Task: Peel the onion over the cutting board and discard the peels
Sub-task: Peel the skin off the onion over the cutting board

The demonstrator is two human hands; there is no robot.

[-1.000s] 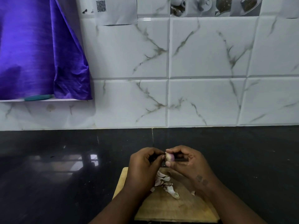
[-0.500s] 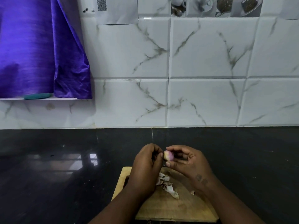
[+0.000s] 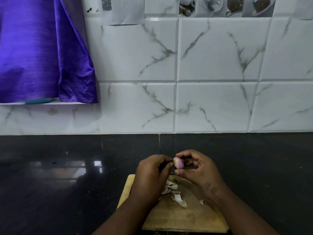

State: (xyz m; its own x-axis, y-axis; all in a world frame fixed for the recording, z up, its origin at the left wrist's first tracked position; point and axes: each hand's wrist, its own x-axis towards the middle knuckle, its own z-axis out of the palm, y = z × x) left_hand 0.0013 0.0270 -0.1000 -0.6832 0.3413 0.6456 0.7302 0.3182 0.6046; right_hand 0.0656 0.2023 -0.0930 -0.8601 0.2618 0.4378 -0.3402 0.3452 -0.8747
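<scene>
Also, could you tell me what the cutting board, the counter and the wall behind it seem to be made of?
Cutting board: probably wood, pale tan, matte, faintly grained. Counter: likely polished black stone; it mirrors bright patches. Wall: glossy white tiles, seemingly ceramic, with grey marble-like veins and visible joints.

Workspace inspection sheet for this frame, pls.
Surface: glossy black countertop; wooden cutting board at its near edge.
Job's things: small onion, looks largely peeled, held up near the board's far edge; peels piled on the board.
Clutter: nothing seen.
Grippers: right hand holds the onion; left hand pinches its left end.
Cables: nothing seen.
Surroundings: marbled tile wall; purple cloth hanging at left; paper with a QR code on the wall.
</scene>
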